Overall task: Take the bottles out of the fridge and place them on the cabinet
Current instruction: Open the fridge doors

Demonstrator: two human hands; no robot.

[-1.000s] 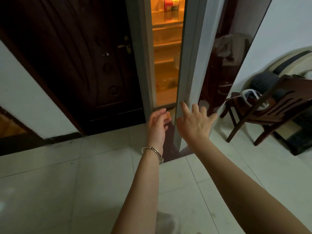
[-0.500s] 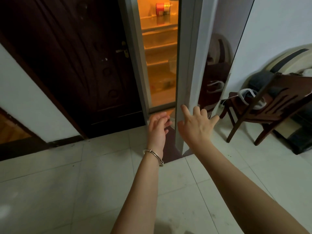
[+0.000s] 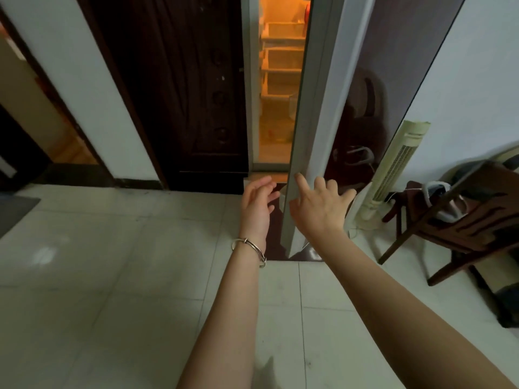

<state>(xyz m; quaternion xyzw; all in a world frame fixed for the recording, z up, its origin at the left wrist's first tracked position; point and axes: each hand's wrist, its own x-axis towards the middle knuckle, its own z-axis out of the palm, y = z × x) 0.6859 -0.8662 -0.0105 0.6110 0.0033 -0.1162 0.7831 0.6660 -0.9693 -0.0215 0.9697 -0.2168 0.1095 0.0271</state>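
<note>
At the fridge door: the tall grey fridge door (image 3: 317, 113) stands partly ajar, its edge towards the camera.
Fridge interior: the orange-lit shelves (image 3: 280, 68) show through the narrow gap; no bottle can be made out inside from this angle.
Right hand (image 3: 317, 209): fingers spread, index fingertip touching the door's lower edge, grasping nothing.
Left hand (image 3: 257, 203): loose and released, just beside the door edge, apart from it; a thin silver bangle (image 3: 250, 246) circles the wrist.
Left of the fridge: a dark brown panelled wooden door (image 3: 179, 88).
Right side: a cream tower fan (image 3: 393, 169) near a dark wooden chair (image 3: 463, 228).
Floor: pale square tiles (image 3: 112, 276).
</note>
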